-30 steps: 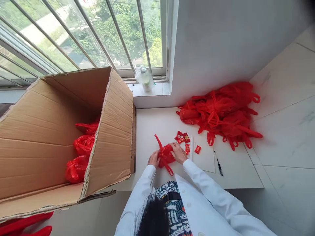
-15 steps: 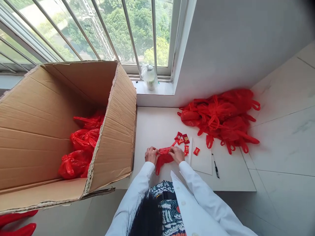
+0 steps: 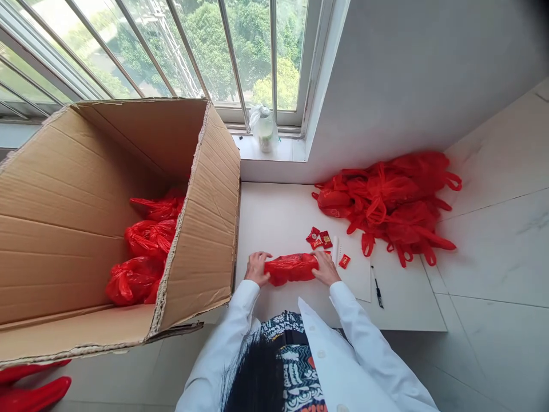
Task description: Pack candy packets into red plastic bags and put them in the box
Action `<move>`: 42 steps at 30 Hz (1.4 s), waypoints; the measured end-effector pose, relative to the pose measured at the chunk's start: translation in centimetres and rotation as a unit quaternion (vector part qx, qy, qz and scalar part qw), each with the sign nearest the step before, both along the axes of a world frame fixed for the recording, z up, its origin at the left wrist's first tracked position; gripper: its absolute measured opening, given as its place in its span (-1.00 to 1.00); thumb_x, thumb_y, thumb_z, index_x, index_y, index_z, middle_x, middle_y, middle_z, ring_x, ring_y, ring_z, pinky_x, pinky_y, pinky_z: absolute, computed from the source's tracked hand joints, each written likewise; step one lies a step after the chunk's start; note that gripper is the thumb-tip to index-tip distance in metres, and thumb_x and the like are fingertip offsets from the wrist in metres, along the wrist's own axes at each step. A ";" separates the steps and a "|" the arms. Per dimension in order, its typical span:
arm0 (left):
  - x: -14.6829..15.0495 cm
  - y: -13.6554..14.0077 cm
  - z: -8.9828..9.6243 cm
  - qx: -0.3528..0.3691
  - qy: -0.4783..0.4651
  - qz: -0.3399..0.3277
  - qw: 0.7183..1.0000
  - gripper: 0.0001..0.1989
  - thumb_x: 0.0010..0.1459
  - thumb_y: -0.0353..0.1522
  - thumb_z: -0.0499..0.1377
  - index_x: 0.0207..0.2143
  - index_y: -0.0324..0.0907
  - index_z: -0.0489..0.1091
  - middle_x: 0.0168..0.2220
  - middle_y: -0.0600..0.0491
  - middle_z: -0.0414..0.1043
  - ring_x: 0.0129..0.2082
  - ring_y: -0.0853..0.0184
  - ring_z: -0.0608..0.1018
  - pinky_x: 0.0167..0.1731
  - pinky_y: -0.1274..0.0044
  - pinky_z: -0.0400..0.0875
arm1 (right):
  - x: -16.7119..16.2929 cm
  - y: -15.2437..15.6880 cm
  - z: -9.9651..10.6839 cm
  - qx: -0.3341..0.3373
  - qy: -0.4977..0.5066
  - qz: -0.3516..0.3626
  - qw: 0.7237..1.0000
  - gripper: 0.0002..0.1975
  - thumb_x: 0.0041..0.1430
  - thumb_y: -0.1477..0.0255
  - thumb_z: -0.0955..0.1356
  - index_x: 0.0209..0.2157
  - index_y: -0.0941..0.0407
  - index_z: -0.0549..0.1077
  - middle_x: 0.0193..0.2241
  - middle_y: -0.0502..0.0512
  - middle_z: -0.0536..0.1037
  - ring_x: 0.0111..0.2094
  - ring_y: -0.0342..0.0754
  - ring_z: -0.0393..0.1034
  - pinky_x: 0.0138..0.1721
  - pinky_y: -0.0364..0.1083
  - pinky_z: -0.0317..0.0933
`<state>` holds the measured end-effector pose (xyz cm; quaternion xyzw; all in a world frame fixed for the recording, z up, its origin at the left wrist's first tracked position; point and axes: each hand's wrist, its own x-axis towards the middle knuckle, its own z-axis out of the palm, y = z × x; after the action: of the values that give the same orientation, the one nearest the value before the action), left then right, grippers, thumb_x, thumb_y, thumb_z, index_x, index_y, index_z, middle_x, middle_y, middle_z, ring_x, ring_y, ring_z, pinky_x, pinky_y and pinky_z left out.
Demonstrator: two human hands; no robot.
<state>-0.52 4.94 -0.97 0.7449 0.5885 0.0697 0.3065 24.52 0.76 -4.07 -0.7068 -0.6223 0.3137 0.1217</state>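
Note:
A red plastic bag (image 3: 292,268) is stretched sideways between my two hands, low over the white table. My left hand (image 3: 258,268) grips its left end with bent fingers. At the other end my right hand (image 3: 326,268) holds on to the bag the same way. What the bag holds, if anything, cannot be made out. Just beyond my right hand lie several small red packets (image 3: 319,238). One more red packet (image 3: 344,261) rests on a sheet of white paper (image 3: 355,274).
At left stands a large open cardboard box (image 3: 201,229) with knotted red bags (image 3: 136,280) inside. A heap of red bags (image 3: 386,200) lies at the table's back right. A black pen (image 3: 378,290) sits beside the paper. A bagged jar (image 3: 265,130) stands on the windowsill.
My hands have moved apart, pulling the red bag wider between them. My right hand has shifted right, partly covering the packets there. The view has moved slightly.

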 end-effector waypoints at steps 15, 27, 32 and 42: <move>1.6 -1.4 0.9 -0.018 -0.239 0.075 0.968 -0.96 -0.03 -0.41 0.05 -0.46 -0.20 0.26 -0.47 0.10 0.35 -0.43 0.39 0.42 -0.40 0.60 0.30 | -3.7 1.0 4.0 0.005 0.327 -0.046 0.944 -0.86 -0.03 0.35 0.32 -0.44 0.13 0.34 -0.50 -0.05 0.39 -0.49 -0.15 0.25 -0.44 -0.19 0.11; -2.1 -0.9 2.7 -0.041 -0.231 0.056 0.971 -0.80 -0.15 -0.32 0.21 -0.40 -0.15 0.32 -0.57 0.21 0.21 -0.52 0.41 0.26 -0.46 0.60 0.14 | -2.3 0.7 4.5 0.115 0.203 -0.144 0.962 -0.79 0.08 0.26 0.27 -0.31 0.10 0.34 -0.35 0.05 0.49 -0.34 -0.08 0.34 -0.27 -0.11 0.19; -0.1 -1.4 3.9 -0.005 -0.182 -0.010 0.983 -0.95 0.00 -0.36 0.15 -0.45 -0.15 0.38 -0.46 0.07 0.41 -0.41 0.30 0.32 -0.35 0.50 0.18 | -5.4 1.9 5.8 0.081 0.123 0.151 0.978 -0.80 -0.02 0.40 0.34 -0.28 0.07 0.44 -0.30 0.08 0.53 -0.21 -0.01 0.35 -0.15 -0.07 0.15; -1.3 -5.9 10.1 0.065 0.055 -0.112 0.990 -0.87 0.14 -0.40 0.11 -0.42 -0.10 0.44 -0.38 0.02 0.44 -0.18 0.13 0.31 -0.10 0.25 0.17 | -0.8 0.8 6.6 0.080 0.156 0.026 0.984 -0.66 -0.17 0.65 0.16 -0.34 0.10 0.39 -0.40 -0.01 0.49 -0.35 -0.10 0.35 -0.29 -0.15 0.17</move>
<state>-1.82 -0.96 9.08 0.8269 0.5120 0.0314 0.2306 23.72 1.53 2.52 -0.6205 -0.6374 0.3721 0.2652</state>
